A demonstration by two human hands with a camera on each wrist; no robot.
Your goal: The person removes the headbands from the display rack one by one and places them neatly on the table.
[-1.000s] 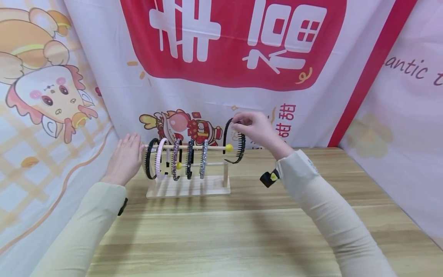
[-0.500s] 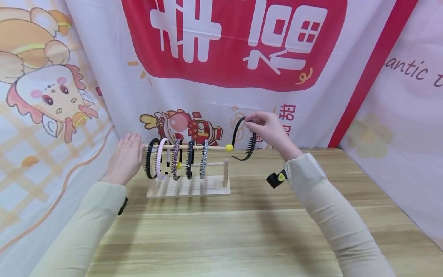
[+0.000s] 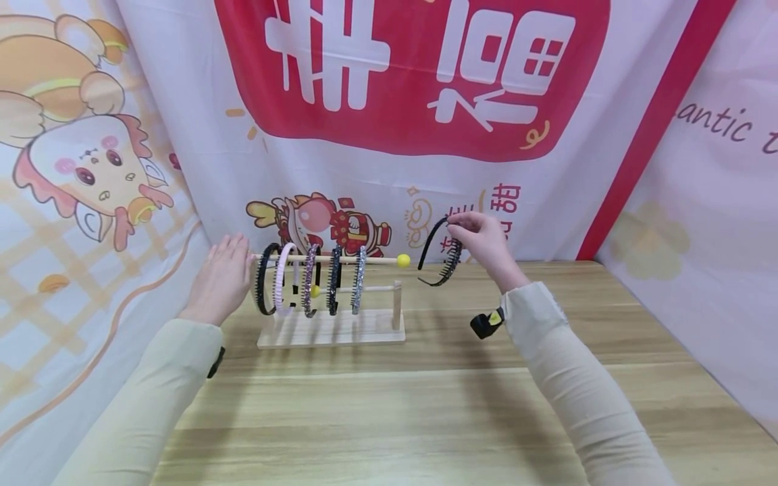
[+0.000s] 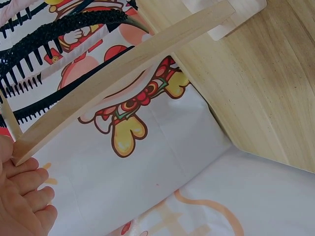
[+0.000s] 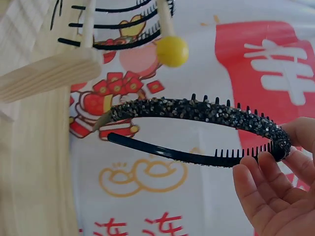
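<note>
My right hand (image 3: 483, 243) pinches a black toothed headband (image 5: 192, 110) at the top of its curve. Dark glitter covers its outside. It hangs in the air, apart from the yellow ball (image 3: 404, 260) at the rod's right end. My left hand (image 3: 219, 280), fingers straight and together, rests against the left end of the wooden headband stand (image 3: 331, 335). In the left wrist view, its fingers (image 4: 37, 199) touch the tip of the upright (image 4: 98, 83). Several headbands hang on the upper rod: black, pink (image 3: 279, 283), purple glitter (image 3: 308, 283), dark glitter (image 3: 333, 283) and silver (image 3: 358, 283).
The stand has a lower rod (image 3: 383, 289) too, with a yellow ball at its left end. It stands on a wood-grain table (image 3: 389, 418). Printed cloth (image 3: 377, 172) hangs behind and at both sides.
My right hand has carried the glitter headband rightward off the rod's end, past the yellow ball, then slightly down. The left hand and the stand have stayed in place.
</note>
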